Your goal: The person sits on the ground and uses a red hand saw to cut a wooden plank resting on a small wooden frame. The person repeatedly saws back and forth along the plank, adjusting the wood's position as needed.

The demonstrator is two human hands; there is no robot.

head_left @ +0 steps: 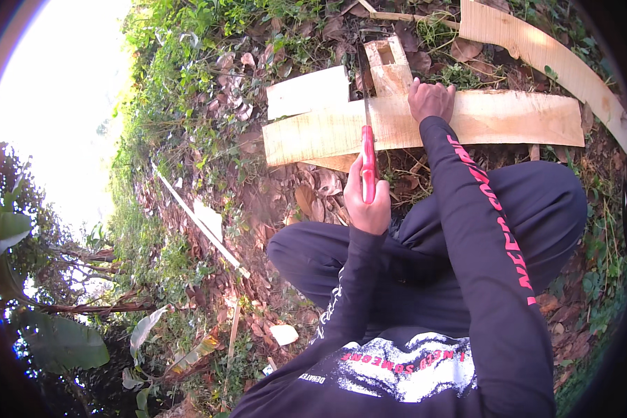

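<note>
Left hand (370, 216) wraps a red-handled, thin-bladed metal saw (368, 143) lying across the long, pale wooden plank (515, 118) ahead; right hand (432, 101), fingers bent, grip unclear, rests at its far edge, both ends reaching beyond the hands over leaf-strewn ground (261, 198).

A head-worn fisheye looks steeply down, close above the lap (418, 282), its left perhaps overexposed.

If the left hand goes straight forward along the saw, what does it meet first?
Probably the long wooden plank, though the left hand may pass above it; depth is unclear.
</note>
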